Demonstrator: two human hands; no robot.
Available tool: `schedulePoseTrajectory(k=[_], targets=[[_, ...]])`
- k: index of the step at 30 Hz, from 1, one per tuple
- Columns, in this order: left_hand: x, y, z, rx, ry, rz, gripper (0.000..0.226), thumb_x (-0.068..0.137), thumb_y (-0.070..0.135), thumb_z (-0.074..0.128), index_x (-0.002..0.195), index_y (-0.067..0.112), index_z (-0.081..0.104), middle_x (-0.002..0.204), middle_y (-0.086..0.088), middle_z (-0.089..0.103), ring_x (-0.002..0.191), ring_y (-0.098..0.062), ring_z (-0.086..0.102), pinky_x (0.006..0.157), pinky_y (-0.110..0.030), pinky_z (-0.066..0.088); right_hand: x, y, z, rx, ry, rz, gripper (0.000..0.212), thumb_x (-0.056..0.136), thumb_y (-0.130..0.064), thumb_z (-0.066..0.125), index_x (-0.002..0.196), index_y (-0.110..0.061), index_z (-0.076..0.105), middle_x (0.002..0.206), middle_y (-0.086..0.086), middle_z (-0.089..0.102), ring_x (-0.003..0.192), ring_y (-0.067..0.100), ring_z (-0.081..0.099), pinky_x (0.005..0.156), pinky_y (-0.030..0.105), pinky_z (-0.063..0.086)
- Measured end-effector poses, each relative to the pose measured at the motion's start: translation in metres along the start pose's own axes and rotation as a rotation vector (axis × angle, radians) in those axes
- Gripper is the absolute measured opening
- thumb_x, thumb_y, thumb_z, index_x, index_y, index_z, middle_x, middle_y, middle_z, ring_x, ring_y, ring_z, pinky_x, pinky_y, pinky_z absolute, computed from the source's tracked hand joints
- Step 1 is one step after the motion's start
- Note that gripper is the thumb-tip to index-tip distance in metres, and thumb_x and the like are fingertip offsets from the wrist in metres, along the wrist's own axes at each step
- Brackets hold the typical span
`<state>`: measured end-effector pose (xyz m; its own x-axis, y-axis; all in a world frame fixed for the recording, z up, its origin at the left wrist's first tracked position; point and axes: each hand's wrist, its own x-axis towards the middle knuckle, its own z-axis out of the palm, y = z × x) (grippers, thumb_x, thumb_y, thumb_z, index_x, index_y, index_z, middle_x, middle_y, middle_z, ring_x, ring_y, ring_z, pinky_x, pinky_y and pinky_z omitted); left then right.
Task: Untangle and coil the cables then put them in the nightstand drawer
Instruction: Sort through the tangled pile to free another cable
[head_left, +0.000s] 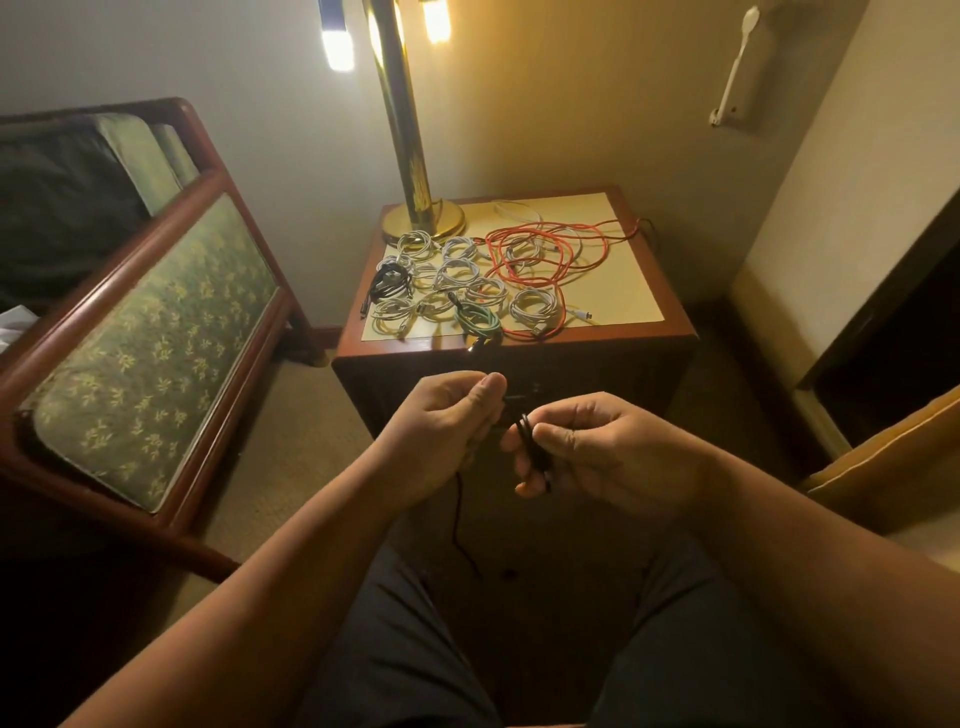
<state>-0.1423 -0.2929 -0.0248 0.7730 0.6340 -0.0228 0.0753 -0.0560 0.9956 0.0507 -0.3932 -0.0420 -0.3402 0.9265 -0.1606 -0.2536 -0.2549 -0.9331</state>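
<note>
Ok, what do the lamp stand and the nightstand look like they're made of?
Lamp stand: looks like polished brass or brass-plated metal, golden with bright mirror-like reflections. Nightstand: seemingly reddish varnished wood, glossy along its rim; the cream top inset looks like smooth laminate, though that's uncertain.

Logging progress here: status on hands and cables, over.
Left hand pinches black cable, right hand grips its loops. Tail hangs toward lap. Red cable lies uncoiled on nightstand, among coiled white cables. Nothing in the way.
</note>
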Motion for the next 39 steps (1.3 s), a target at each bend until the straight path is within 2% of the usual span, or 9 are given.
schedulePoseTrajectory(k=[4, 10, 17, 20, 26, 29, 31, 34, 39], targets=[[0.0, -0.013, 0.006, 0.1, 0.039, 0.03, 0.032, 0.097, 0.042, 0.052, 0.077, 0.018, 0.059, 0.064, 0.003, 0.052, 0.056, -0.013, 0.046, 0.05, -0.028, 0.038, -0.002, 0.0, 0.007, 0.066, -0.073, 0.006, 0.02, 0.1, -0.006, 0.051, 0.114, 0.004, 0.061, 0.095, 0.014, 0.067, 0.086, 0.024, 0.067, 0.081, 0.033, 0.057], [0.002, -0.034, 0.013, 0.187, 0.109, 0.014, 0.029, 0.101, 0.036, 0.051, 0.079, 0.02, 0.062, 0.068, 0.009, 0.059, 0.064, -0.007, 0.055, 0.058, -0.023, 0.045, -0.001, 0.001, 0.015, 0.032, 0.046, 0.072, 0.018, 0.105, -0.003, 0.041, 0.104, -0.004, 0.059, 0.092, 0.009, 0.069, 0.08, 0.02, 0.068, 0.07, 0.029, 0.055], [0.0, -0.043, 0.026, -0.194, 0.089, -0.031, 0.024, 0.103, 0.029, 0.047, 0.096, 0.022, 0.069, 0.067, 0.006, 0.062, 0.058, -0.006, 0.059, 0.055, -0.023, 0.051, 0.003, 0.001, 0.024, 0.35, 0.119, -0.039, 0.022, 0.098, 0.001, 0.044, 0.113, 0.002, 0.059, 0.089, 0.013, 0.064, 0.079, 0.022, 0.069, 0.074, 0.033, 0.059], [0.0, -0.044, 0.04, -0.246, 0.104, -0.114, 0.026, 0.097, 0.032, 0.05, 0.098, 0.012, 0.066, 0.065, 0.0, 0.056, 0.054, -0.009, 0.052, 0.054, -0.027, 0.045, 0.004, 0.001, 0.026, 0.457, 0.238, -0.095, 0.026, 0.098, 0.004, 0.049, 0.121, 0.005, 0.061, 0.095, 0.016, 0.068, 0.083, 0.023, 0.071, 0.077, 0.034, 0.062], [-0.004, -0.05, 0.056, 0.033, -0.044, -0.3, 0.04, 0.11, 0.029, 0.038, 0.091, 0.01, 0.067, 0.057, -0.002, 0.055, 0.049, -0.016, 0.049, 0.05, -0.031, 0.04, 0.008, 0.002, 0.016, 0.571, 0.519, -0.19, 0.026, 0.1, 0.007, 0.042, 0.115, 0.002, 0.062, 0.089, 0.011, 0.069, 0.08, 0.02, 0.069, 0.076, 0.03, 0.062], [-0.008, -0.04, 0.06, 0.182, -0.247, -0.394, 0.042, 0.11, 0.036, 0.039, 0.096, 0.011, 0.069, 0.059, -0.001, 0.056, 0.051, -0.016, 0.049, 0.049, -0.028, 0.04, 0.007, 0.003, 0.006, 0.399, 0.665, -0.235, 0.024, 0.102, 0.007, 0.043, 0.113, 0.0, 0.063, 0.087, 0.01, 0.071, 0.082, 0.021, 0.07, 0.08, 0.031, 0.062], [-0.01, -0.029, 0.061, 0.28, -0.317, -0.36, 0.043, 0.108, 0.042, 0.04, 0.095, 0.014, 0.07, 0.06, 0.002, 0.056, 0.051, -0.013, 0.048, 0.049, -0.026, 0.039, 0.002, 0.005, 0.0, -0.006, 0.74, -0.246, 0.022, 0.102, 0.005, 0.048, 0.111, -0.003, 0.065, 0.088, 0.008, 0.073, 0.085, 0.023, 0.072, 0.078, 0.028, 0.061], [-0.007, -0.01, 0.053, 0.257, -0.28, -0.284, 0.037, 0.107, 0.04, 0.046, 0.087, 0.02, 0.07, 0.065, 0.006, 0.054, 0.057, -0.01, 0.047, 0.051, -0.027, 0.035, -0.004, 0.008, -0.006, -0.412, 0.609, -0.145, 0.022, 0.101, 0.004, 0.052, 0.11, -0.008, 0.068, 0.093, 0.008, 0.073, 0.089, 0.021, 0.073, 0.075, 0.024, 0.058], [0.001, -0.001, 0.017, 0.19, -0.127, -0.129, 0.033, 0.1, 0.04, 0.057, 0.083, 0.017, 0.074, 0.07, -0.006, 0.058, 0.062, -0.024, 0.047, 0.056, -0.038, 0.033, 0.0, 0.005, -0.001, -0.245, 0.267, 0.033, 0.021, 0.103, 0.003, 0.043, 0.104, 0.0, 0.064, 0.085, 0.008, 0.067, 0.077, 0.017, 0.066, 0.07, 0.027, 0.055]])
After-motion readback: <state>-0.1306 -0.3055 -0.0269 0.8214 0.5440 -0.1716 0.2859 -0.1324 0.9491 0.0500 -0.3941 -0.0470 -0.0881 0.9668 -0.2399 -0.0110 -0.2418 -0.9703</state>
